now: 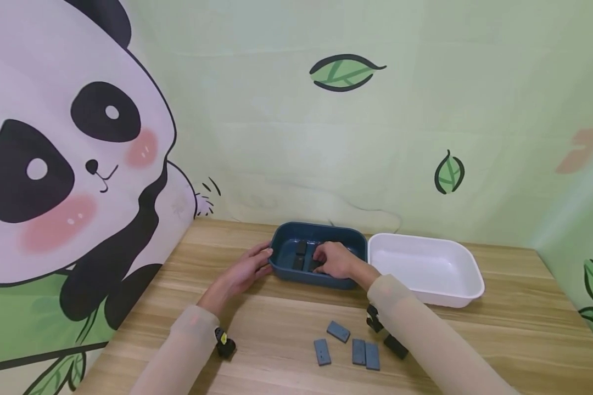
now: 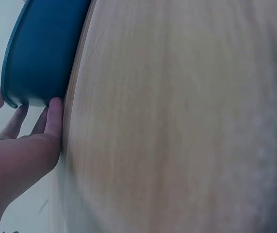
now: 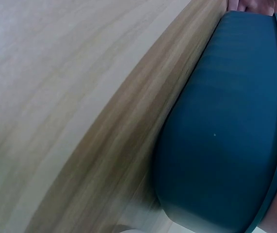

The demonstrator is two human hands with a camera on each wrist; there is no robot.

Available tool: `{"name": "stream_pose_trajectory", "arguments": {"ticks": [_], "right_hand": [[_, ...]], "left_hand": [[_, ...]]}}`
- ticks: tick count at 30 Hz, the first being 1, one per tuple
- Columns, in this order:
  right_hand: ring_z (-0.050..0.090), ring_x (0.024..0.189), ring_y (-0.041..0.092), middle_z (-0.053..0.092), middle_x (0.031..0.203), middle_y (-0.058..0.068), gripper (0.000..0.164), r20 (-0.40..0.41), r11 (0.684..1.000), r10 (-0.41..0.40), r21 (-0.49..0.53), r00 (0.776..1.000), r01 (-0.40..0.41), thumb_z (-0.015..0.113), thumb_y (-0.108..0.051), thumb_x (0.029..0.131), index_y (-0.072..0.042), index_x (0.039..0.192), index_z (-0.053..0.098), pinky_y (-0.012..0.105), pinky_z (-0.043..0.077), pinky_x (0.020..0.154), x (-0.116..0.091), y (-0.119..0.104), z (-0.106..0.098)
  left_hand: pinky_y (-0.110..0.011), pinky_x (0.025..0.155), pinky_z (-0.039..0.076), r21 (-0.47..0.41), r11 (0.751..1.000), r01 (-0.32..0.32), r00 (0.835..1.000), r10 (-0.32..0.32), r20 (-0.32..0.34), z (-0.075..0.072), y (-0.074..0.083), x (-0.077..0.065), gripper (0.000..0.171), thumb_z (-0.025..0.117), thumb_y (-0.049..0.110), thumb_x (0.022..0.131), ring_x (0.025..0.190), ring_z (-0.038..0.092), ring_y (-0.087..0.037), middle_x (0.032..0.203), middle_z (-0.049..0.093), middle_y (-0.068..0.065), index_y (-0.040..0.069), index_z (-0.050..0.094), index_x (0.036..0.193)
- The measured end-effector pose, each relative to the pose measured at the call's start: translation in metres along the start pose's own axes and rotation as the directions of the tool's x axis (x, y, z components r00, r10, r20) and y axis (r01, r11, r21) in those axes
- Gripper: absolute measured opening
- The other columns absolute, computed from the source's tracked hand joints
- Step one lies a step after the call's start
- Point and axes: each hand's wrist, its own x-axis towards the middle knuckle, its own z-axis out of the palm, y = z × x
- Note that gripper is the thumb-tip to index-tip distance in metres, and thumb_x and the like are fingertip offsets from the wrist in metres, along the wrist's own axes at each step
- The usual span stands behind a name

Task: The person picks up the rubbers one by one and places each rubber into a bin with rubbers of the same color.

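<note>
A dark blue plastic bin (image 1: 346,282) stands against the wall, with several small dark rectangular blocks (image 1: 298,263) on its floor. My right hand (image 1: 338,259) reaches in over its near rim, and curled fingers pinch one dark block (image 1: 315,265) there. At the bin's left end rests my left hand (image 1: 247,270). In the left wrist view, the fingertips of the left hand (image 2: 26,150) touch the outer end wall, one close to the table. The right wrist view shows mostly the bin's outer side (image 3: 220,126); the right-hand fingers are hidden there.
A white bin (image 1: 425,269) stands right beside the blue one. Several blue-grey rectangular blocks (image 1: 358,351) lie on the wooden table (image 1: 267,340) in front, two of them side by side. The back wall (image 1: 277,137) is close behind both bins.
</note>
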Motion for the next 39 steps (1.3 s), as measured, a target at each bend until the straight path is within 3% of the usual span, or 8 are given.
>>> {"name": "stream_pose_trajectory", "arguments": {"ticks": [24,32,39], "right_hand": [[0.068,0.102,0.024,0.074,0.107,0.010,0.027,0.013,1.000,0.015,-0.011,1.000,-0.015,0.084,-0.011,0.091,-0.002,0.115,0.075,0.042,0.056,0.098,0.000,-0.001,-0.001],[0.067,0.109,0.025,0.073,0.115,0.012,0.033,0.059,0.999,0.037,-0.034,0.998,-0.035,0.081,-0.013,0.095,-0.002,0.124,0.072,0.042,0.055,0.103,0.003,-0.003,-0.006],[0.069,0.108,0.026,0.074,0.115,0.014,0.033,0.044,0.998,-0.052,-0.034,0.998,0.054,0.083,-0.015,0.093,0.001,0.121,0.073,0.042,0.056,0.100,-0.008,-0.007,-0.024]], "left_hand": [[-0.047,0.124,0.035,-0.010,1.000,-0.005,1.000,0.006,0.008,0.001,0.000,0.000,0.059,0.048,0.021,0.115,0.154,0.036,-0.033,0.166,0.036,-0.023,0.003,0.025,0.166],[-0.048,0.125,0.033,-0.019,1.000,-0.010,1.000,0.010,0.017,0.000,0.001,0.000,0.059,0.047,0.019,0.115,0.155,0.035,-0.035,0.167,0.035,-0.024,0.001,0.024,0.166],[-0.048,0.124,0.035,-0.014,1.000,-0.012,1.000,0.012,0.010,0.001,0.000,0.001,0.058,0.047,0.019,0.115,0.154,0.036,-0.034,0.166,0.036,-0.024,0.001,0.025,0.166]]}}
